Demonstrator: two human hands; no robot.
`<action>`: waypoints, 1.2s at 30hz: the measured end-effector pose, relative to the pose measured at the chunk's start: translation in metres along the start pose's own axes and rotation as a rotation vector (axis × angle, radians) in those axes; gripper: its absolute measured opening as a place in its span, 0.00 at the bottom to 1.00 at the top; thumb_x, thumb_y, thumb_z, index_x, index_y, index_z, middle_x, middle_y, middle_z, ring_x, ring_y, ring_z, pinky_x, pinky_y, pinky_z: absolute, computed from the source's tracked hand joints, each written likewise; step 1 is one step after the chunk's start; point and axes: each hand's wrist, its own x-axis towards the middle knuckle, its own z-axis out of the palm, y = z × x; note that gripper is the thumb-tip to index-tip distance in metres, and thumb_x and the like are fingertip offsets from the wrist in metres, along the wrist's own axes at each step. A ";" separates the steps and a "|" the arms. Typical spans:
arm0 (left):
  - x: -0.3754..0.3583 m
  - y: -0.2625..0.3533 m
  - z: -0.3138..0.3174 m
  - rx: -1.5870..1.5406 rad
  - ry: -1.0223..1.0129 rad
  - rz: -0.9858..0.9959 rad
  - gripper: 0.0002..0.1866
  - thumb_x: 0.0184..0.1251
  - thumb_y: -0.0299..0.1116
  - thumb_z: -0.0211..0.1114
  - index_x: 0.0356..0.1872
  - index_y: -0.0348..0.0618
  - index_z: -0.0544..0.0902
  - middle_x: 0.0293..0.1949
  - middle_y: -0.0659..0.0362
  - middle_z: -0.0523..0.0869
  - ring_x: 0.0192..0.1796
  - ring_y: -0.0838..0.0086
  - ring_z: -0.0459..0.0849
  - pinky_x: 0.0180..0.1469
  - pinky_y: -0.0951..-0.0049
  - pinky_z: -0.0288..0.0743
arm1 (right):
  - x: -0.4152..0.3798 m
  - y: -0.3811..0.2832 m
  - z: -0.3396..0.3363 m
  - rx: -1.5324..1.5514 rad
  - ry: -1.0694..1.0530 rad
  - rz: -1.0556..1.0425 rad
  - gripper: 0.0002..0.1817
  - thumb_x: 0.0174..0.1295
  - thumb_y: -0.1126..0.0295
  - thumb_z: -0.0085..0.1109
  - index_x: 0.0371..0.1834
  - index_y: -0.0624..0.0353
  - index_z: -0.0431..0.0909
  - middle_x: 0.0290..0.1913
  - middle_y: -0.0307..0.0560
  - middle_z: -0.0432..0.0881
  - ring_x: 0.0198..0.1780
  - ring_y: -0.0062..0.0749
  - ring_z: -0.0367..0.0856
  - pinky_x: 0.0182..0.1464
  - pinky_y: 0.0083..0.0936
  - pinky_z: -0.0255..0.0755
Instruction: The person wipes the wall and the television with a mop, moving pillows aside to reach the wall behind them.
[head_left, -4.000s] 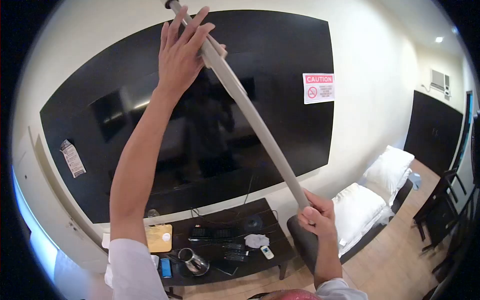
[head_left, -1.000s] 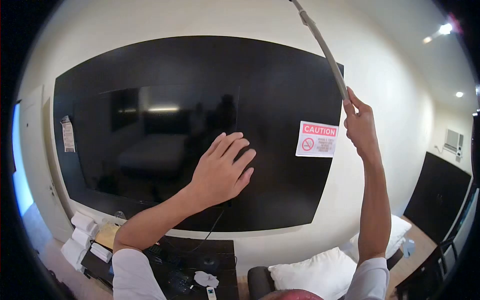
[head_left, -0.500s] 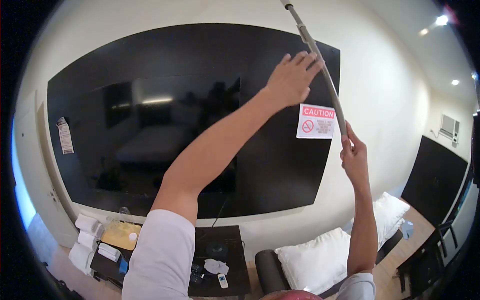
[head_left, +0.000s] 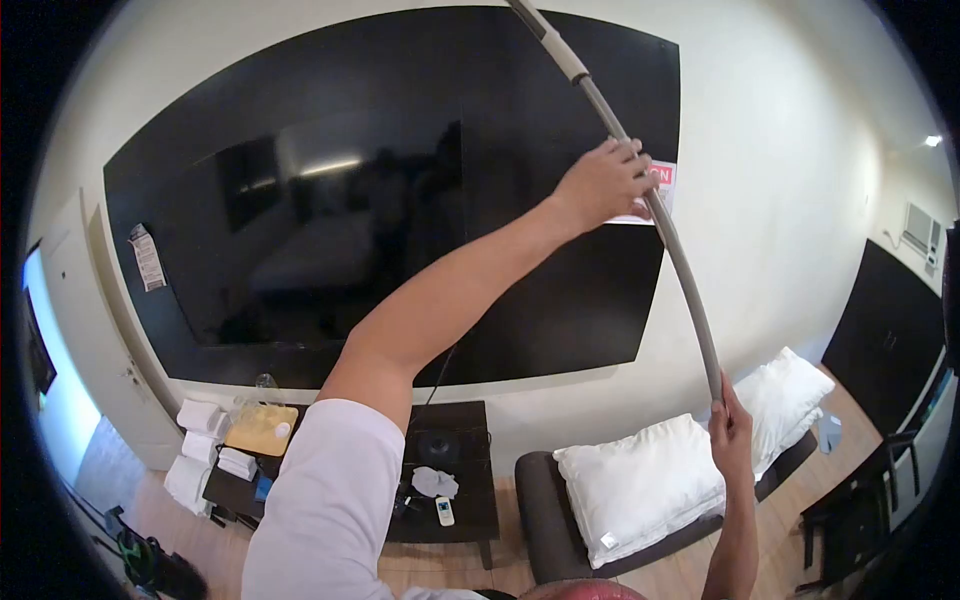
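Observation:
A long grey telescopic pole (head_left: pixel 683 265) slants across the head view, with a lighter collar (head_left: pixel 562 52) near the top. Its upper end runs out of the picture. My left hand (head_left: pixel 608 185) is closed around the shaft partway up, the arm stretched out in front of the wall panel. Lower down, my right hand (head_left: pixel 732 425) grips the pole near its bottom end. Behind the left hand is a red-and-white caution sign (head_left: pixel 662 178), partly covered by the fingers and the shaft.
A black wall panel (head_left: pixel 560 300) carries a dark television (head_left: pixel 330 230). Below stand a dark table (head_left: pixel 470 520) with a remote (head_left: pixel 445 511), and a side table with towels (head_left: pixel 200 416) and a yellow tray (head_left: pixel 262 428). White pillows (head_left: pixel 640 480) lie on a dark sofa (head_left: pixel 540 520).
The pole and my right hand have come down. My left hand, its fingers spread against the pole before, now wraps around it. The view has tilted downward.

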 end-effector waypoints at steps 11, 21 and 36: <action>0.036 0.086 -0.020 -0.087 0.307 0.030 0.26 0.59 0.56 0.71 0.47 0.43 0.85 0.39 0.57 0.86 0.52 0.59 0.86 0.62 0.57 0.82 | -0.059 0.000 -0.124 -0.444 0.084 -0.222 0.25 0.79 0.72 0.48 0.77 0.63 0.71 0.48 0.71 0.86 0.35 0.26 0.79 0.42 0.27 0.75; 0.085 0.105 -0.038 0.020 0.420 0.014 0.30 0.69 0.58 0.64 0.54 0.39 0.83 0.41 0.46 0.87 0.51 0.44 0.87 0.55 0.49 0.83 | -0.060 -0.035 -0.221 -0.790 0.144 -0.192 0.26 0.81 0.66 0.47 0.79 0.60 0.69 0.63 0.59 0.85 0.46 0.32 0.83 0.48 0.29 0.73; 0.012 0.027 -0.097 0.031 0.442 0.137 0.19 0.74 0.51 0.63 0.49 0.46 0.80 0.43 0.50 0.86 0.50 0.50 0.87 0.49 0.54 0.90 | -0.155 -0.127 -0.141 -0.268 0.017 -0.072 0.32 0.82 0.60 0.52 0.80 0.70 0.64 0.33 0.45 0.78 0.33 0.24 0.76 0.33 0.23 0.69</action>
